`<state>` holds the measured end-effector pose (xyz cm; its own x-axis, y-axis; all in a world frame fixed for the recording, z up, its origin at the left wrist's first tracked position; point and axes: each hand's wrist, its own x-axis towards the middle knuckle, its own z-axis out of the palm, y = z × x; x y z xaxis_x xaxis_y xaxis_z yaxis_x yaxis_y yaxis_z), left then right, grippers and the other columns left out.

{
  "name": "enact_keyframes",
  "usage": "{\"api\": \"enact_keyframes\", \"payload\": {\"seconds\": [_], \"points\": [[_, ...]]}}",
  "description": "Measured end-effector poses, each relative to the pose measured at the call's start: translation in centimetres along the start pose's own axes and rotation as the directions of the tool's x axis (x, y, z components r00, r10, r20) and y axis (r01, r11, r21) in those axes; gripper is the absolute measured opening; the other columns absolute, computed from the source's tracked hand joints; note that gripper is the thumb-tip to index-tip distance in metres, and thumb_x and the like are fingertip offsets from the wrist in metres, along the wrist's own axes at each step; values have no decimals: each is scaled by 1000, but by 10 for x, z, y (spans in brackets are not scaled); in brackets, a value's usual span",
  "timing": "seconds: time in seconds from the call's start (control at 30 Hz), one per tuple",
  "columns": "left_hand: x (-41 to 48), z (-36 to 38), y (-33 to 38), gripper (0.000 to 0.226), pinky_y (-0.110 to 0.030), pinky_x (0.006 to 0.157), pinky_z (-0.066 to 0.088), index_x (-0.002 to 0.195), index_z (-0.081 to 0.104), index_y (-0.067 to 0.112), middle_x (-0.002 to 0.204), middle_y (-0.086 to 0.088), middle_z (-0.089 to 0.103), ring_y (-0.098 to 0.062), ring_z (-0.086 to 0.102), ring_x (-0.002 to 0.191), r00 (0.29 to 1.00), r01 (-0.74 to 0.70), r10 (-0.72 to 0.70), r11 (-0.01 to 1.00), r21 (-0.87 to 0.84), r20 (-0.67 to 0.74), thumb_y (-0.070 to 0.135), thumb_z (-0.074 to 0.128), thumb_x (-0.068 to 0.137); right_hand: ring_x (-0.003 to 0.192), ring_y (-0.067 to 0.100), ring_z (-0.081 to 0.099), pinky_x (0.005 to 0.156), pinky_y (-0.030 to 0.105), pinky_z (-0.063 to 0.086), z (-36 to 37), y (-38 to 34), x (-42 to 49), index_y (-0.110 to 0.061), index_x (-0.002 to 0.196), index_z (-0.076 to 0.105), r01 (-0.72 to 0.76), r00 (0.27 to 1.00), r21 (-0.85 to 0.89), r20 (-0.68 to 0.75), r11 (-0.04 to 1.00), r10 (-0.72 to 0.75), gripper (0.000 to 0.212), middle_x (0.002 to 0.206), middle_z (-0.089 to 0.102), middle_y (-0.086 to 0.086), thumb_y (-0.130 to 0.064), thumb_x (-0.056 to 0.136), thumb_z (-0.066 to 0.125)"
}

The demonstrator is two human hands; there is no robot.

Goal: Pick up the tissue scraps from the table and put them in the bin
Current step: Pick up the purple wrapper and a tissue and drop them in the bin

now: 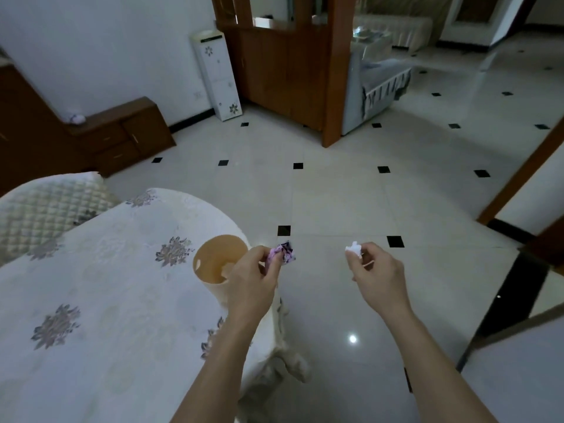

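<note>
Left hand [253,276]: fingers curled, thumb and fingertips pinching a crumpled purple scrap [285,253]; it sticks out just past the fingertips, over the floor.
Right hand [375,276]: thumb and forefinger pinch a small white scrap [354,248]; the other fingers are loosely curled; the scrap sits at the fingertips, well apart from the bin.
Bin [219,237]: tan and open-topped, just left of the left fingers, at the edge of the table [106,285] (whether it stands on the cloth or beside it, I cannot tell).
Step in hand: dropping both scraps in, by my reading.
Doing it well: carry the left fingertips leftward until the scrap hangs over the mouth, then part them; the right hand has further to cross, so go one at a time; release low, since light paper drifts.
</note>
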<state>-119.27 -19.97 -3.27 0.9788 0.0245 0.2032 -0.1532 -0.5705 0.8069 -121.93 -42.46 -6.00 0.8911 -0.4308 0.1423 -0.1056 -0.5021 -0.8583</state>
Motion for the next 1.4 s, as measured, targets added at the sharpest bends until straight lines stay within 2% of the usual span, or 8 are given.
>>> {"api": "enact_keyframes", "payload": {"seconds": [0.2,0.43,0.63,0.8,1.0,1.13,1.23,1.4], "points": [[46,40,9,29,-24,52,35,72,59,20,60,2,57,-13,52,58,999,22,-20,999,49,-25,39,58,94,58,14,65,60,36,52,-11,20,50,-25,72,59,9,1000,-27,1,1000,-9,35,61,62,-7,-52,93,54],[132,88,10,27,-33,55,41,76,63,20,61,4,57,-16,52,57,996,78,-78,997,9,-49,39,58,94,59,17,66,60,39,53,11,30,144,-22,72,59,22,998,-34,53,999,-21,35,60,62,-3,-49,94,55],[236,129,14,31,-37,58,42,74,60,12,62,-5,57,-20,49,57,993,100,-101,995,-24,-56,34,59,95,58,8,59,51,17,41,45,22,257,-25,68,54,117,987,-129,126,985,-100,36,64,61,-16,-51,93,54],[317,141,15,30,-37,59,43,72,59,15,60,2,54,-18,47,57,985,126,-127,992,-16,-114,34,59,95,53,12,53,53,31,45,70,7,339,-22,68,55,133,982,-113,149,985,-116,39,57,57,-8,-51,95,52],[372,132,-2,30,-33,56,40,72,59,15,60,2,54,-16,48,56,970,163,-158,986,15,-183,33,58,96,54,13,54,55,33,47,116,-5,392,-22,69,57,163,959,-64,246,985,-143,38,57,58,-6,-50,95,53],[389,115,-30,31,-23,52,34,73,59,16,60,2,55,-12,46,54,934,250,-231,968,35,-274,37,57,96,54,12,53,54,32,46,165,-23,421,-21,68,55,230,909,-28,364,973,-205,38,56,57,-5,-49,94,55],[394,97,-52,32,-25,52,31,70,56,19,56,7,48,-10,43,53,876,357,-334,934,3,-350,38,57,95,56,12,53,55,31,45,211,-42,438,-21,69,54,285,836,18,484,958,-257,38,56,57,-8,-51,91,54],[397,60,-83,33,-35,53,40,67,54,20,55,4,50,-13,46,52,691,520,-460,852,-57,-558,39,58,94,59,13,54,56,33,46,296,-84,454,-22,68,53,392,636,151,668,908,-386,37,65,59,-10,-50,92,55]]}}
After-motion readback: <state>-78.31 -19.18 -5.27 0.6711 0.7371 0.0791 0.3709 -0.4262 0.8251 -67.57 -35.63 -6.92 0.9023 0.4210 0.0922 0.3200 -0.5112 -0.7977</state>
